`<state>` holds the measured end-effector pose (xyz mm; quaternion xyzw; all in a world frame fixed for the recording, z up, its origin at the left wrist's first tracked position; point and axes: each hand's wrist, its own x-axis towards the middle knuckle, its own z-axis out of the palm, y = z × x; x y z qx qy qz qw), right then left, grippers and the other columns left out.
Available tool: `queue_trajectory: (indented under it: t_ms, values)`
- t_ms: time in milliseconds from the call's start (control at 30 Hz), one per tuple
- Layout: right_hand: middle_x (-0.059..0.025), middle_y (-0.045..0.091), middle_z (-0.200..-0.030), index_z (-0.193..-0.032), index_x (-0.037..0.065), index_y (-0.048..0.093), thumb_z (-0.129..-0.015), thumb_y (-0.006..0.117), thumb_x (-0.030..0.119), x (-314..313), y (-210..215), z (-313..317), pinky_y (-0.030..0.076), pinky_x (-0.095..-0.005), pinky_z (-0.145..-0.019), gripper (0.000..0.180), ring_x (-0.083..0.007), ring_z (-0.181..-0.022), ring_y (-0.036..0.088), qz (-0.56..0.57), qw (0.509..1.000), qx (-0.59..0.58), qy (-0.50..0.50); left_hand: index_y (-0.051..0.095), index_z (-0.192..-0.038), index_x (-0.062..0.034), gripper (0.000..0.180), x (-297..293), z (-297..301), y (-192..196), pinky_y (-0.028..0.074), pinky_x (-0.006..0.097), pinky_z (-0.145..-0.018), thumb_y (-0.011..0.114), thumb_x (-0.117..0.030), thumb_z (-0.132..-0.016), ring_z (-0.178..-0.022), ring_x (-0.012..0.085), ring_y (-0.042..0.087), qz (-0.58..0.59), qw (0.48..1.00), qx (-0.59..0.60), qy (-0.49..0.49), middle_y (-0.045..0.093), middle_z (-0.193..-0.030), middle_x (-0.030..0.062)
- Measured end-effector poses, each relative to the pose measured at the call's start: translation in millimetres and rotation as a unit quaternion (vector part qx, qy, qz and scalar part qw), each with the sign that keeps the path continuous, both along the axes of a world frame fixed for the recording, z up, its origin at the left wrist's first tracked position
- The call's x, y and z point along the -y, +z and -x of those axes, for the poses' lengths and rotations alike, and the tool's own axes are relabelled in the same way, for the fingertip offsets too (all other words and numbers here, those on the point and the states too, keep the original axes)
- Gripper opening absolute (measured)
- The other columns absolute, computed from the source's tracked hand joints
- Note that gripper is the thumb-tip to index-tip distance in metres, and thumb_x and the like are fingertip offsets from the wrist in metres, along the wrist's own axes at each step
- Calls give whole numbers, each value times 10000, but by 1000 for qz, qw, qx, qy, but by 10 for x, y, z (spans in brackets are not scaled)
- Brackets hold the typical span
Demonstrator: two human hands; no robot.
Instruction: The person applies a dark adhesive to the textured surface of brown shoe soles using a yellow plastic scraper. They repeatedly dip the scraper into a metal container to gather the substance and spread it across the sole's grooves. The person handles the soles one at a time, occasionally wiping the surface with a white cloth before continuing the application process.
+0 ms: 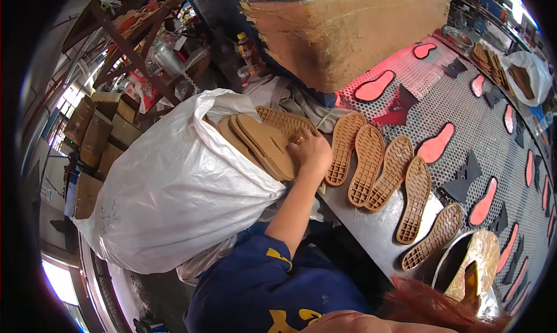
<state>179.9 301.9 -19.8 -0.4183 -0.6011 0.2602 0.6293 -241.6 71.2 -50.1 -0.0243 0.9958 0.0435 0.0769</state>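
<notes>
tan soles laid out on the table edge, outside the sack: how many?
5. Tan soles lie tread-up in a row along the table edge. More sit in the white sack under a hand; those overlap, so they are not counted.

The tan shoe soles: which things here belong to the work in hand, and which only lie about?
In use:
- hand reaching into the white sack
- tan soles in the sack
- row of soles on the metal edge

Lying about:
- cardboard boxes
- bottle
- wrapped block
- metal bowl
</notes>
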Motion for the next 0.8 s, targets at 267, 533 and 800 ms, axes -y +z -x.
queue_trajectory:
  t_ms: [267, 533, 800]
  values:
    - [-93, 576, -862, -1027, -60, 566, -900, 628, 110, -39, -33, 10, 442, -300, -716, 221, -185, -782, 532, 7, 999, -6, 49, 335, -1414, 8, 625, -86, 31, -238, 78, 738, -1017, 469, -322, -900, -1398, 440, 167, 117, 992, 9, -35, 125, -1519, 282]
    - [-111, 585, -868, -1022, -62, 568, -917, 606, 129, 25, 74, 17, 445, -304, -715, 221, -192, -776, 539, 19, 999, -45, 10, 317, -1376, 85, 570, 0, -181, -73, 215, 633, -1049, 456, -211, -909, -1319, 441, 312, 49, 993, -108, -28, 159, -1479, 329]
    - [-125, 592, -865, -1011, -64, 571, -932, 587, 149, 40, 195, 39, 445, -310, -706, 227, -198, -766, 540, 31, 998, -25, -56, 520, -1132, 130, 379, 194, -333, 52, 402, 405, -975, 571, -102, -836, -1154, 390, 477, 71, 967, -243, -44, 342, -1365, 308]
